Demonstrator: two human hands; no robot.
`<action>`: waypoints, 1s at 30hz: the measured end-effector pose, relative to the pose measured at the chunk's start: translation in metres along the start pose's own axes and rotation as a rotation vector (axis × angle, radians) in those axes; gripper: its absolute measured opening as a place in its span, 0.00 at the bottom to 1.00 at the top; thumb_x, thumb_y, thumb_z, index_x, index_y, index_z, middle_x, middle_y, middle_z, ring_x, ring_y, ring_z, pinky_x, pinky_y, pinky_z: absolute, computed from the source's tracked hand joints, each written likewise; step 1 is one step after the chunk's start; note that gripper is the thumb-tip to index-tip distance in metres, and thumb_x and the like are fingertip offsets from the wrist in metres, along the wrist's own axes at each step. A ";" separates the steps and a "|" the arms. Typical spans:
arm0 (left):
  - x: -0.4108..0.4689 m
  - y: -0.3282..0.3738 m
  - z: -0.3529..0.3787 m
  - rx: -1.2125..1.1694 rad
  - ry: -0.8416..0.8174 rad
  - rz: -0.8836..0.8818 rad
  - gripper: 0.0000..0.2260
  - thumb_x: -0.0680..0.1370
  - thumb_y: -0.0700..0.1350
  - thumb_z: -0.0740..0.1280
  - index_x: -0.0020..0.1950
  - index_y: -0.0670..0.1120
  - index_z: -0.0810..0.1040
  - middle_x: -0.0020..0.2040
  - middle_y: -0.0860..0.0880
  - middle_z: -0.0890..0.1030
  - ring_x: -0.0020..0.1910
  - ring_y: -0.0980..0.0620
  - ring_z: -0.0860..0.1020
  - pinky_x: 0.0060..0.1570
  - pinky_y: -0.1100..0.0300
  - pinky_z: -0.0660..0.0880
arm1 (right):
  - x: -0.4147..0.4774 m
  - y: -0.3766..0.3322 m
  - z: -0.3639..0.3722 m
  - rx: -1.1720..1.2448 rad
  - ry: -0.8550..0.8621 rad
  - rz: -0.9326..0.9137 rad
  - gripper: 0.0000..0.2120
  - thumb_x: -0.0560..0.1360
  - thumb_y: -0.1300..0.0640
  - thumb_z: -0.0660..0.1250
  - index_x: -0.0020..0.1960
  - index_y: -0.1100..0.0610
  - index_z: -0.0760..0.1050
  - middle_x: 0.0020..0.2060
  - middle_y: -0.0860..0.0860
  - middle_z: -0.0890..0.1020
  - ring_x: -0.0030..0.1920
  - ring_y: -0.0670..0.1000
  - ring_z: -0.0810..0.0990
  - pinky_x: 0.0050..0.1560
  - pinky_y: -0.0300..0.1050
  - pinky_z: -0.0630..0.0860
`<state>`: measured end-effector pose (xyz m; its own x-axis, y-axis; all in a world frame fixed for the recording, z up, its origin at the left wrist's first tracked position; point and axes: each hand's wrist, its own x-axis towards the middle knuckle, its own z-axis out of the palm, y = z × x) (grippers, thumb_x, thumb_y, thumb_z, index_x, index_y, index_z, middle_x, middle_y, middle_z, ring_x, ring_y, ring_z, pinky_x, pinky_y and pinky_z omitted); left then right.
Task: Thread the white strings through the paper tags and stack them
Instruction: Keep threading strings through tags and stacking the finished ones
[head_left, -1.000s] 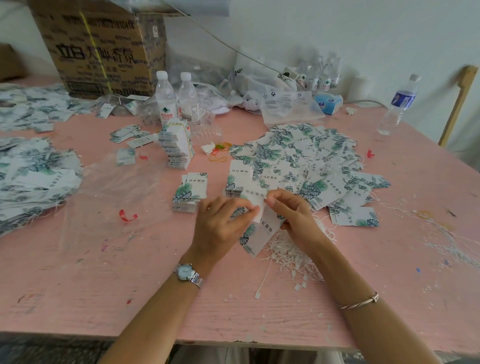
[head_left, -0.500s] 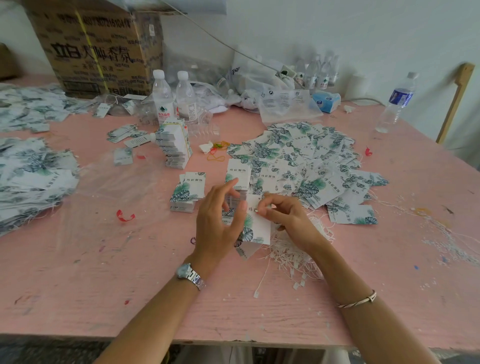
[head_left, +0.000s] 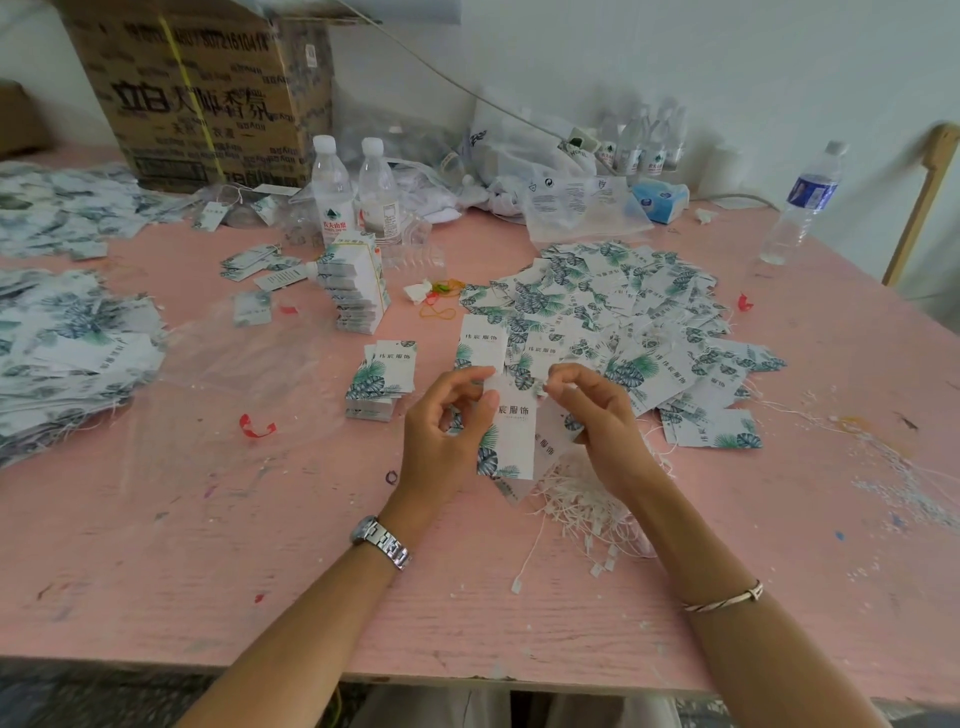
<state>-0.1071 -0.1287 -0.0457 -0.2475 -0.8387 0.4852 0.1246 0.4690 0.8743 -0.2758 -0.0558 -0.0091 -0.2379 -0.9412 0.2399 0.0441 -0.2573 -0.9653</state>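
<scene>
Closest to the edge of the pink counter (head_left: 208, 571) are two forearms, a metal watch (head_left: 382, 543) on the left wrist and a thin bracelet (head_left: 722, 597) on the right. Just past them, the left hand (head_left: 447, 441) has its grip pinching a paper tag (head_left: 511, 441) by its left edge, thumb on the printed front and the other fingers curled behind, so the tag is held up off the counter, roughly upright. The right hand (head_left: 602, 426) has its grip pressed together at the tag's top right corner. Can't tell if there's a string in that pinch, it's too small. A second tag sits right behind the held one.

Under the right wrist there's a messy heap of white strings (head_left: 587, 509). Left of the hands there's a small neat stack (head_left: 382, 384) of tags and a red scrap (head_left: 254, 426). Behind the hands there's a big loose spread of leaf-print tags (head_left: 613, 312), and more piles (head_left: 67, 353) lie at the far left. Further back are a taller stack (head_left: 358, 286), two water bottles (head_left: 330, 192) and a lone bottle (head_left: 800, 208) off to the right. A cardboard box (head_left: 208, 88) stands against the wall.
</scene>
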 end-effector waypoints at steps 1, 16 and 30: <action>0.000 0.000 0.001 -0.002 -0.004 -0.001 0.09 0.77 0.51 0.71 0.56 0.58 0.82 0.42 0.53 0.82 0.42 0.56 0.79 0.41 0.68 0.71 | 0.000 0.001 0.000 -0.045 -0.012 -0.007 0.06 0.79 0.59 0.67 0.44 0.53 0.78 0.34 0.43 0.79 0.29 0.43 0.75 0.27 0.33 0.67; -0.002 0.000 0.006 0.015 -0.086 0.022 0.09 0.76 0.55 0.71 0.57 0.62 0.81 0.43 0.54 0.82 0.42 0.46 0.79 0.42 0.41 0.75 | -0.004 0.000 0.003 -0.179 -0.103 0.019 0.09 0.82 0.68 0.59 0.53 0.59 0.75 0.32 0.43 0.82 0.23 0.40 0.65 0.26 0.41 0.54; -0.003 0.003 0.005 0.012 -0.097 -0.002 0.10 0.76 0.54 0.71 0.57 0.60 0.81 0.43 0.54 0.82 0.42 0.46 0.79 0.42 0.42 0.74 | -0.002 0.005 0.001 -0.158 -0.103 0.047 0.08 0.83 0.65 0.60 0.51 0.56 0.76 0.30 0.44 0.78 0.27 0.44 0.66 0.27 0.34 0.59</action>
<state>-0.1110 -0.1234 -0.0445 -0.3401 -0.8092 0.4791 0.1125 0.4708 0.8750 -0.2739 -0.0551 -0.0138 -0.1381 -0.9709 0.1955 -0.1021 -0.1824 -0.9779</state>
